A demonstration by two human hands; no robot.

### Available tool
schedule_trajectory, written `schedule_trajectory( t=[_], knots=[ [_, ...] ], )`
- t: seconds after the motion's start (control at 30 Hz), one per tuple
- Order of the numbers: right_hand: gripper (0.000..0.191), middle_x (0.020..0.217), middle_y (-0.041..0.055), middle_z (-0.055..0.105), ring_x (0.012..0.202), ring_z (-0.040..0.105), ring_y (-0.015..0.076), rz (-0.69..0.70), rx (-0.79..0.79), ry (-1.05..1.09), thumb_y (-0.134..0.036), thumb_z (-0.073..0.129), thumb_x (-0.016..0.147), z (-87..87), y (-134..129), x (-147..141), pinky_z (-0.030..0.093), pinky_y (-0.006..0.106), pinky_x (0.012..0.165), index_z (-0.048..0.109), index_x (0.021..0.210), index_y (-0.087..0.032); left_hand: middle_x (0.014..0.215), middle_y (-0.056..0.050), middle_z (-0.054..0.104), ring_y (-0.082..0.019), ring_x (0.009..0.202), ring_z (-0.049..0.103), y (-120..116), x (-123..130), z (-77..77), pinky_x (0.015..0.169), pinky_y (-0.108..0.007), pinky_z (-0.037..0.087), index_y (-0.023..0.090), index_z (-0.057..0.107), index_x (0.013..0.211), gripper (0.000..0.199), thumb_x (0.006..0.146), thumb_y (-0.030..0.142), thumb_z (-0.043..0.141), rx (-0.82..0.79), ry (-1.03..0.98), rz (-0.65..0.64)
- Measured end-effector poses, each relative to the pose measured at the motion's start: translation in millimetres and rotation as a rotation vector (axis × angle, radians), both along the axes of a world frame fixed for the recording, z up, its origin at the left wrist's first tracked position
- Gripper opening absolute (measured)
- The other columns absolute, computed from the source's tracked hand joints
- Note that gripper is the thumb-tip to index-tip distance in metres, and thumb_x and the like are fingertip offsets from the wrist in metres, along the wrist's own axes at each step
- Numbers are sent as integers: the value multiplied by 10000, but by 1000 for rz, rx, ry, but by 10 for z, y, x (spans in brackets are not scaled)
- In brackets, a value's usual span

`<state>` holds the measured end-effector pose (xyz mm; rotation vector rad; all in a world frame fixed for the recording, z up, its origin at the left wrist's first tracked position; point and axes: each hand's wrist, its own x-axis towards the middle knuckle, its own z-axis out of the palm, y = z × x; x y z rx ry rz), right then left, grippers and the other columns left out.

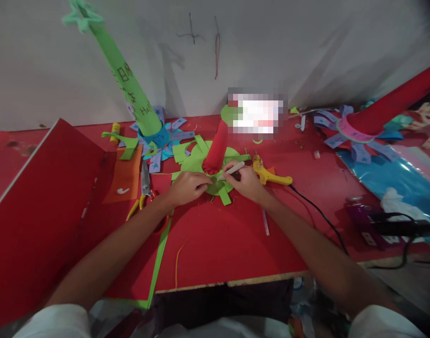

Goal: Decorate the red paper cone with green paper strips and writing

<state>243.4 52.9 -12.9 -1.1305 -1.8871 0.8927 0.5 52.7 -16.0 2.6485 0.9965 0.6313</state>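
My right hand (248, 182) is closed around a white pen (237, 168), its tip down at a flat green cutout (222, 188) that looks like craft paper or foam. From the other side, my left hand (189, 188) has its curled fingers at the cutout's left edge, gripping it. Just behind both hands a red cone (216, 148) stands on green pieces with strip-like arms, a green round piece (229, 115) at its top. To the right of my right hand lies a yellow glue gun (271, 175) with a black cord.
Scissors (145, 180) and orange paper (125, 176) lie left, near a red folded board (45, 206). A tall green tube (130, 84) with a star leans at the back left, a red tube (394, 105) at right. A bright blurred screen (259, 112) stands behind.
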Motion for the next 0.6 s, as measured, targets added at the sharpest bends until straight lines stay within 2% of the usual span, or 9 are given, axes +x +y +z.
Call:
schedule_trajectory(
  t=[0.3,0.6],
  knots=[
    [128,783,23,692,638,571,159,-20,8,2,-337,572,901,11,6,-6,423,301,625,601,871,-216,1013,-11,820,-170,896,775,1,-5,-3,795,-268,581,232,799,1025,371,887,123,472,4,9,9],
    [111,783,22,681,657,585,169,-12,16,12,-330,571,899,13,4,-9,434,309,654,580,879,-222,1021,-8,820,-171,895,774,4,-11,-17,797,-268,577,235,796,1028,363,882,112,487,5,-11,0]
  ],
)
